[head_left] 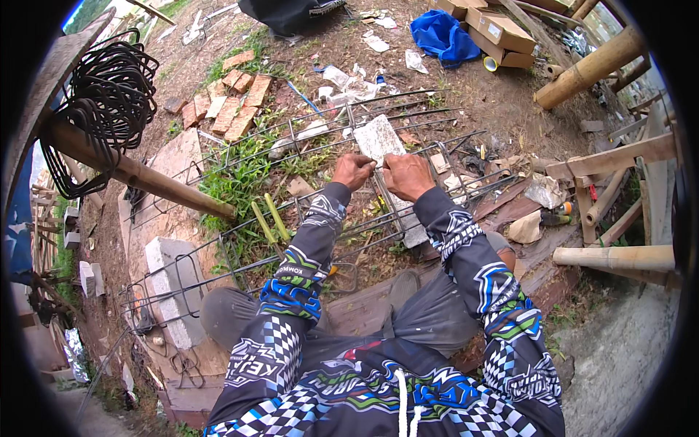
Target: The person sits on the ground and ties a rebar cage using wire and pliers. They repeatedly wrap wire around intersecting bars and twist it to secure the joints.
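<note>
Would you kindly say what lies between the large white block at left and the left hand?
The head view shows grass, two greenish sticks and bars of the metal frame between the block and left hand.

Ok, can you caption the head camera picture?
Bare left hand and bare right hand close together at a long, dark metal-rod frame.

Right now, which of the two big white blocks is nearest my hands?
The middle block, right by your hands; the other block lies off to the left, beside your left knee.
</note>
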The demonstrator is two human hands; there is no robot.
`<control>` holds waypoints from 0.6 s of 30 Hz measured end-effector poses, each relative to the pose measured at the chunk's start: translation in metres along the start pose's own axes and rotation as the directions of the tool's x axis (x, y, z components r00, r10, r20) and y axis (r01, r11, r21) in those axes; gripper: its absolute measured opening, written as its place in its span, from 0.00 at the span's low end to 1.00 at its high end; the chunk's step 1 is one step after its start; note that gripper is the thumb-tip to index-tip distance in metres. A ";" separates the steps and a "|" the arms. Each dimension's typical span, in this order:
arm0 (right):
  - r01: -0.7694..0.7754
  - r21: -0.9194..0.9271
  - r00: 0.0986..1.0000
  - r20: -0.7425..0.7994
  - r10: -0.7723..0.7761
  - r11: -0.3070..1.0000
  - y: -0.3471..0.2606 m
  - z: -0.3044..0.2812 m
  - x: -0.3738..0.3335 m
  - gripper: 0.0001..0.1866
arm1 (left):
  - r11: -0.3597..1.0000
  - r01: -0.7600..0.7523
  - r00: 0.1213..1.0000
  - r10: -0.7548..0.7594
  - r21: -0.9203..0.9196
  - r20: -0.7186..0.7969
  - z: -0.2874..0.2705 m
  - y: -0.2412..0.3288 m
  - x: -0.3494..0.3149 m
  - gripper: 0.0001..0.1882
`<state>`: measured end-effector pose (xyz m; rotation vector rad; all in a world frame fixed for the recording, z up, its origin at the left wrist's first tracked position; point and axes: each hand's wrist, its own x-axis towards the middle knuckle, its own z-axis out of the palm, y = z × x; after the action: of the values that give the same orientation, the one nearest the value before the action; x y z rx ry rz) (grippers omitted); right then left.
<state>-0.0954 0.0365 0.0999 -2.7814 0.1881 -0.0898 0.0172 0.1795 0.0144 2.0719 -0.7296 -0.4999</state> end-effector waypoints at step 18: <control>0.015 -0.092 0.992 0.127 -0.003 0.996 0.052 0.024 0.081 0.07 | 1.000 -0.012 0.992 0.013 0.009 -0.127 0.005 0.028 -0.015 0.20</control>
<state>-0.0196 -0.0150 0.0628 -2.8687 0.1510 0.0952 -0.0059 0.1737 0.0363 2.0842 -0.6701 -0.3544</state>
